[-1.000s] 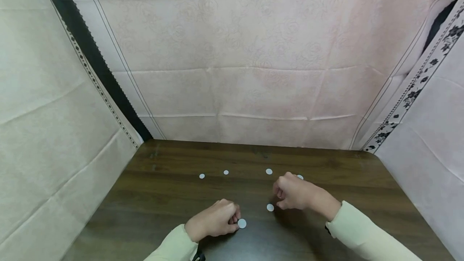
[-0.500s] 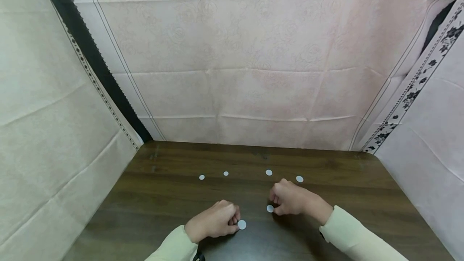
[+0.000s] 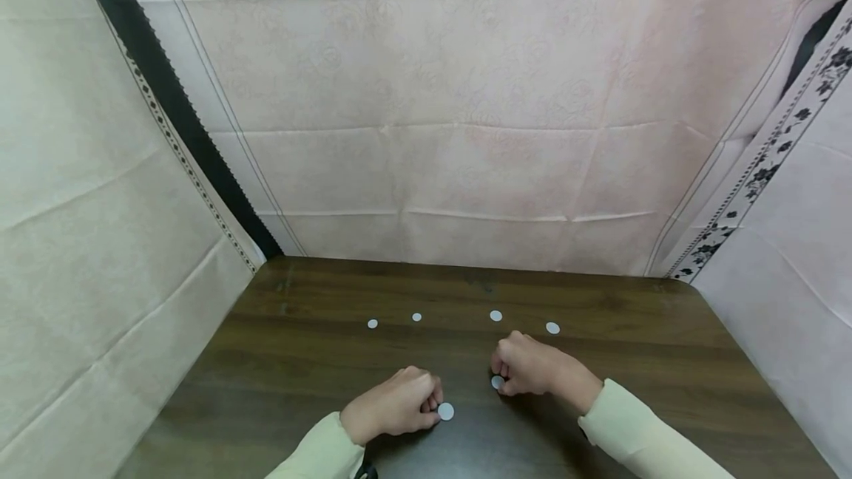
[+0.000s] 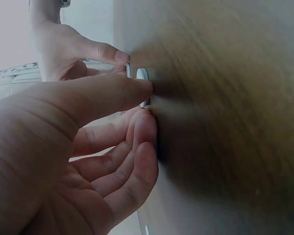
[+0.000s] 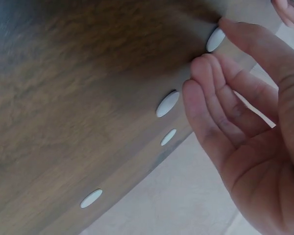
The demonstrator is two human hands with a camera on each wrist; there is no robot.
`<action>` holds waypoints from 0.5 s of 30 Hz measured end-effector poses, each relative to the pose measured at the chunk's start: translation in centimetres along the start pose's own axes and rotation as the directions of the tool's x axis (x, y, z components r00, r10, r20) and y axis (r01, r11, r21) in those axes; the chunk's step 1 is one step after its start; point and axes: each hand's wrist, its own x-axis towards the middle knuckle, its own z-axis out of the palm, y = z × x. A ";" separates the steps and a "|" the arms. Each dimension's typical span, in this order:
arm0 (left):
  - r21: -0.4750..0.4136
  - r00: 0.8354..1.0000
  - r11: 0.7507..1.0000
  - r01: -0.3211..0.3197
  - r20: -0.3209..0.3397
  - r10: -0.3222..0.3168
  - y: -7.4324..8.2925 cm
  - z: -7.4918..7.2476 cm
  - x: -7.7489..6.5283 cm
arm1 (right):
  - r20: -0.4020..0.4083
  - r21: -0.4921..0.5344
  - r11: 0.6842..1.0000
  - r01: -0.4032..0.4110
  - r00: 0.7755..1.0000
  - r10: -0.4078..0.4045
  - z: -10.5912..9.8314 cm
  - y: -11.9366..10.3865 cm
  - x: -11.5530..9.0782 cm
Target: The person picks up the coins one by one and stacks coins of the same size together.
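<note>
Head view: I'm watching two rim pinches.
Left hand [image 3: 396,401] is holding a near disc [image 3: 447,412], right hand [image 3: 535,366] a farther disc [image 3: 497,383], probably because both are lying flat.

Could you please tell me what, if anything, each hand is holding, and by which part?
The left hand pinches the nearest white disc by its rim; the right hand pinches the next white disc, also by its rim.

The right hand [image 3: 528,364] has moved in — thumb and finger now pinch a white disc [image 3: 497,383]
</note>
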 end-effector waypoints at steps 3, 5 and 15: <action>0.005 1.000 1.000 -0.002 0.001 0.002 0.0 0.0 0.1 | 0.005 0.002 1.000 0.010 1.000 -0.010 -0.2 0.2 0.0; 0.010 1.000 1.000 -0.003 0.004 0.003 0.1 0.0 0.1 | 0.014 -0.001 1.000 0.015 1.000 -0.015 -0.2 0.2 0.1; 0.013 1.000 1.000 -0.013 0.001 0.013 -0.1 0.1 0.1 | 0.025 -0.050 0.999 -0.004 1.000 0.005 0.3 0.5 0.9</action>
